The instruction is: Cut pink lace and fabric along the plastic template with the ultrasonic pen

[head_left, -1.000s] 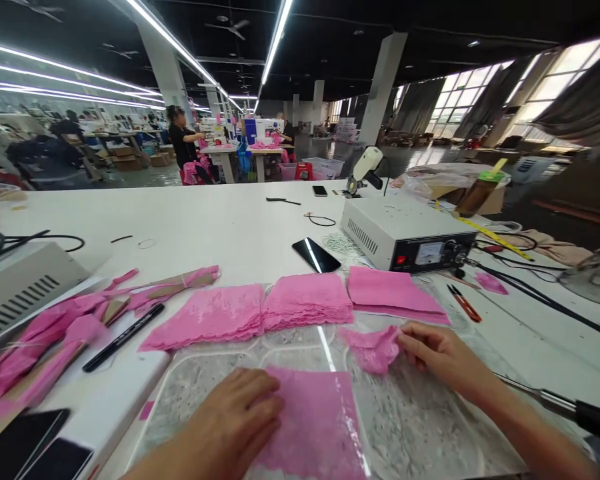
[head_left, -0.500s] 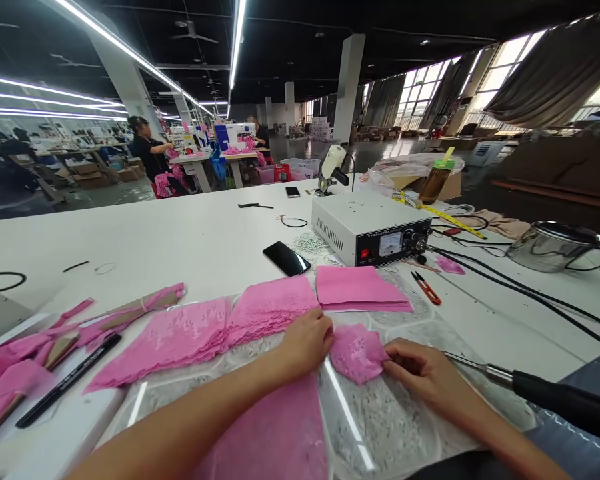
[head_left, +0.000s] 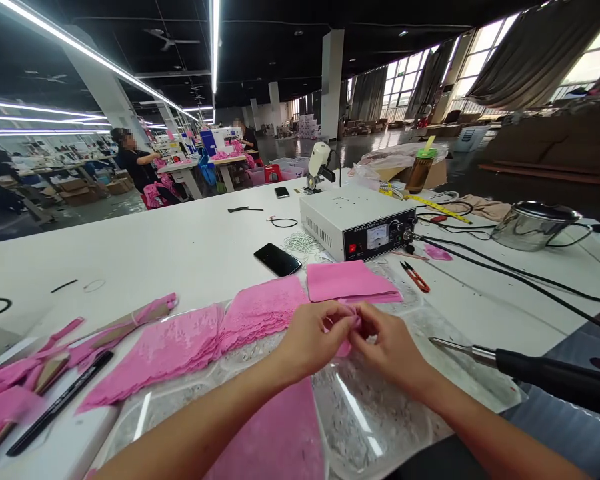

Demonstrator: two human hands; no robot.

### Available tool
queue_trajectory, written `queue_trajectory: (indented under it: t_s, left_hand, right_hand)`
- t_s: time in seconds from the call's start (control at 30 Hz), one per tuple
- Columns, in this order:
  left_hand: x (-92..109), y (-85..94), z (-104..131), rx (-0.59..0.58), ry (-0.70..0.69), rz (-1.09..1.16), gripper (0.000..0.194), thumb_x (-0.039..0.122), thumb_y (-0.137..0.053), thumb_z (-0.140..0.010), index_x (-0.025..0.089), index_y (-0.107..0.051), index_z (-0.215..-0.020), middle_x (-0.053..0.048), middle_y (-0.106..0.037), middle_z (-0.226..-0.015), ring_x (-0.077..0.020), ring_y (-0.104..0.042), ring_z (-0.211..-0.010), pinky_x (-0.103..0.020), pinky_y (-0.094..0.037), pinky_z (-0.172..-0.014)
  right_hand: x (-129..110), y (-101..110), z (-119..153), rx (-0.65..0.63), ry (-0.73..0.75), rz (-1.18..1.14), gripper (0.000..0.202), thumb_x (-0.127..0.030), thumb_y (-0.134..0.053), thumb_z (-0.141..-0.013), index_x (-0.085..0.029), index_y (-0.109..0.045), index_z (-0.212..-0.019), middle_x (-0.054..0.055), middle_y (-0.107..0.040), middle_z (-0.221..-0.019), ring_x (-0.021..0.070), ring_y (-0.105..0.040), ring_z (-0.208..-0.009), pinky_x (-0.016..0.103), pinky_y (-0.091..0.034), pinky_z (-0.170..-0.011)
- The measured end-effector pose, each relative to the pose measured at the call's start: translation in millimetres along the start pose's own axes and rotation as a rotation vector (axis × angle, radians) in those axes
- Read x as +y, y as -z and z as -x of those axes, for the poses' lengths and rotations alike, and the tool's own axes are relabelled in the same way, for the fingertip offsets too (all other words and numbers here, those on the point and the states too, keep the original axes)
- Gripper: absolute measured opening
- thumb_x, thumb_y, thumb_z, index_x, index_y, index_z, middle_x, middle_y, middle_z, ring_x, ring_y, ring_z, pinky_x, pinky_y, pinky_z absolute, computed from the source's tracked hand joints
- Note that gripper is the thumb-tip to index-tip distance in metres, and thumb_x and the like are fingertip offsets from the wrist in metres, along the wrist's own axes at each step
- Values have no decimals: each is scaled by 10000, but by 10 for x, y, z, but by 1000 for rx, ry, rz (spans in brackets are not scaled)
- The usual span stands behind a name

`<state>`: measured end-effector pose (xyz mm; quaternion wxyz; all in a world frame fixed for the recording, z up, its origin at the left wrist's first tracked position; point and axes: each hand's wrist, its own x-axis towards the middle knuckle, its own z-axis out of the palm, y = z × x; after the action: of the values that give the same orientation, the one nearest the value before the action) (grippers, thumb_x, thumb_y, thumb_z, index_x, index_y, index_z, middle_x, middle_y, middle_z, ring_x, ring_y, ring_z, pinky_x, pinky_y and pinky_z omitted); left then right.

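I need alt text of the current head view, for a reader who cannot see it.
A person's left hand and right hand meet, holding a mostly hidden piece of pink fabric. On the white table around them lie pink fabric stacks, a phone and a box with a gauge.

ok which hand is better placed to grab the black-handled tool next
Probably the right hand: it is nearer the black-handled tool; the left hand is farther off. Both hold a small pink piece.

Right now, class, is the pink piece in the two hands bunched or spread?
Bunched, it seems: only small bits of the pink piece show between left hand and right hand, which hide the rest.
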<state>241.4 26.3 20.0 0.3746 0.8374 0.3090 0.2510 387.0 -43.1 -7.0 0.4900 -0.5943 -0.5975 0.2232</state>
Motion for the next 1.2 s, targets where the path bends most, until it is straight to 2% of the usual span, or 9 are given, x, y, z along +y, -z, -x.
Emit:
queue_trajectory:
  t_s: [0.1, 0.23, 0.37, 0.53, 0.67, 0.8, 0.9, 1.0, 1.2]
  left_hand:
    - [-65, -2, 84, 74, -28, 11, 157, 242, -543, -893, 194, -660, -987, -38, -718, -997, -180, -667, -914, -289, -522, -798]
    - [-343, -57, 164, 74, -29, -62, 368, 284, -787, -684, 197, -638, -1010, -59, -705, -1054, -254, -646, -976, -384, -505, -866]
    - [-490, -111, 143, 98, -14, -135, 35, 155, -616, -783, 182, -626, -803, -41, -691, -830, -222, -642, -807, -376, -497, -795]
    - [-353, -159, 206, 38, -82, -149, 40, 208, -610, -818, 199, -617, -857, -39, -684, -919, -215, -631, -901, -355, -489, -839]
    - [-224, -461, 211, 25, -52, -204, 454, 455, -822, -647, 191, -616, -954, -82, -664, -991, -295, -612, -937, -439, -491, -820]
    - [-181, -709, 22, 137, 24, -275, 244, 384, -692, -799, 180, -559, -812, -63, -628, -853, -238, -585, -792, -378, -481, -708]
    - [-213, -603, -92, 201, 22, -328, 114, 167, -484, -889, 182, -533, -788, -36, -610, -802, -190, -569, -756, -323, -457, -690]
    - [-248, -358, -4, 196, -56, -409, 130, 84, -476, -837, 176, -564, -865, -55, -623, -886, -216, -570, -865, -378, -443, -806]
    - [-208, -221, 517, -126, -344, -505, 108, 117, -560, -796, 194, -622, -755, -30, -617, -735, -195, -584, -762, -400, -433, -855]
  right_hand:
    - [-13, 37, -155, 38, -33, -41, 212, -386, -584, -783, -209, -561, -669, -28, -561, -557, 129, -532, -509, 245, -433, -485]
    - [-81, 116, -284, 64, -72, -100, 266, -407, -614, -786, -199, -579, -624, -12, -587, -535, 141, -552, -503, 261, -451, -501]
    - [-96, 229, -321, 140, -116, -200, 214, -386, -673, -749, -179, -646, -698, 10, -645, -592, 155, -603, -550, 282, -516, -570]
    - [100, 420, -237, 247, -218, -366, 275, -448, -692, -717, -177, -655, -746, 28, -670, -669, 174, -635, -592, 318, -582, -559]
    - [164, 394, -187, 275, -261, -448, 287, -463, -709, -676, -187, -631, -699, 17, -651, -622, 179, -632, -560, 338, -593, -534]
    - [97, 287, -260, 269, -241, -477, 265, -461, -684, -686, -210, -602, -697, 16, -650, -640, 195, -644, -592, 359, -603, -560]
    - [90, 327, -313, 269, -221, -445, 246, -459, -634, -718, -218, -583, -731, 33, -679, -722, 208, -662, -658, 351, -599, -578]
    - [197, 487, -207, 290, -230, -348, 240, -453, -585, -761, -214, -567, -745, 43, -683, -747, 207, -667, -686, 336, -590, -594]
    - [534, 775, 530, 152, -301, 13, 265, -434, -559, -759, -214, -568, -613, -13, -570, -470, 177, -564, -386, 297, -458, -403]
